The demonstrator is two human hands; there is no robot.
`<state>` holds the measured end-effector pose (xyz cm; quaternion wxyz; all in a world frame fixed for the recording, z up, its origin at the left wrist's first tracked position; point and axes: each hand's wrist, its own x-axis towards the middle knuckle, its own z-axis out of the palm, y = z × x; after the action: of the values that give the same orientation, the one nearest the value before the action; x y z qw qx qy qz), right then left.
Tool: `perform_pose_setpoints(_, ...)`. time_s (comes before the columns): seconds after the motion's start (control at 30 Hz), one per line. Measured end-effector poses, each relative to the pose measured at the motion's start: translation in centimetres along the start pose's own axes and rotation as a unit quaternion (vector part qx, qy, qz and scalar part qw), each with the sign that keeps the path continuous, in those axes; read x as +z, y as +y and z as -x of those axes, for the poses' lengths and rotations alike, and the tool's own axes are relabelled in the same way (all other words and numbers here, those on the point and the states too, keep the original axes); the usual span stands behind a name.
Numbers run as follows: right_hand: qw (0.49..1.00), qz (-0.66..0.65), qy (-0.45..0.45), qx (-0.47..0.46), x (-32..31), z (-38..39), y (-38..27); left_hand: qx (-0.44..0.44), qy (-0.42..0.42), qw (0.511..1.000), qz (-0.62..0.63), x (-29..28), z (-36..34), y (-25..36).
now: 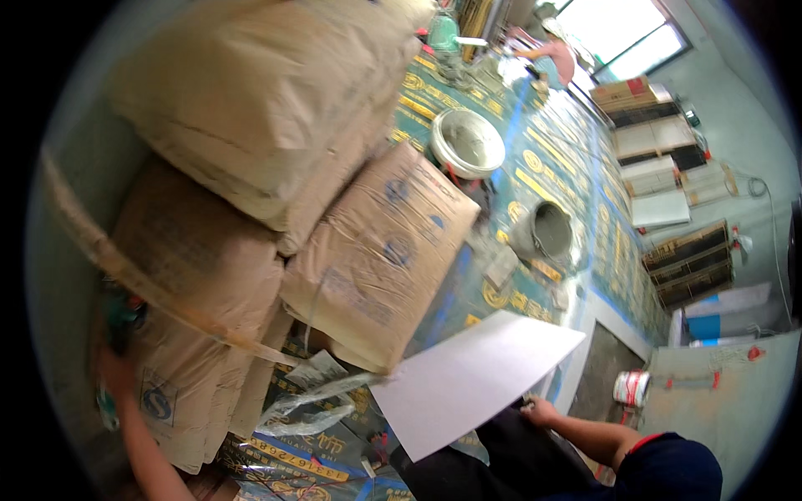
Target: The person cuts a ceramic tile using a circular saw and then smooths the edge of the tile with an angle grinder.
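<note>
At the far left, my left hand [117, 376] is blurred beside a brown paper sack [196, 292]. It seems closed around a dark green and black object [124, 317], which shows above and below it; its kind is unclear. A long, narrow wooden strip [150, 288] crosses in front of the sacks. A flat white board [484, 384] lies tilted in front of my dark-trousered legs. Just off its near right edge, my right hand [539, 411] has its fingers curled. Whatever might be in them is too small to make out.
More full sacks [376, 259] are stacked at the left. A white bucket [468, 144] and a grey bucket [543, 234] stand on the printed green floor sheet [535, 167]. Crumpled clear plastic [309, 409] lies near the sacks. A person [555, 58] squats by the window.
</note>
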<state>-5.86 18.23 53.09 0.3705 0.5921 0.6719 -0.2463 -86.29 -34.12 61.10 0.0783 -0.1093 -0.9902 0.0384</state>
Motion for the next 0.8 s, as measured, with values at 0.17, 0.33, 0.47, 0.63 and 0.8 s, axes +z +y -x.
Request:
perform_pose_setpoints(0.17, 0.999, -0.012, 0.044, 0.01, -1.0, -0.6, 1.3, -0.086, -0.084, 0.991, -0.053, 0.5, 5.7, -7.9)
perform_pose_setpoints(0.33, 0.977, -0.124, 0.016, -0.17, -2.8, 4.2, -6.8, 0.025, -0.054, 0.993, -0.105, -11.1, 23.7, -3.8)
perform_pose_setpoints(0.47, 0.888, -0.142, -0.049, -0.435, -4.7, 14.0, -15.7, 0.105, -0.325, 0.939, 0.042, -12.8, 38.0, 2.8)
perform_pose_setpoints(0.63, 0.719, -0.127, -0.082, -0.678, -2.1, 21.1, -22.9, 0.195, -0.527, 0.773, 0.296, -14.4, 45.7, 21.4)
perform_pose_setpoints(0.8, 0.778, 0.217, -0.263, -0.528, 0.0, 16.4, -19.7, 0.346, -0.559, 0.716, 0.235, -15.6, 43.8, 35.1)
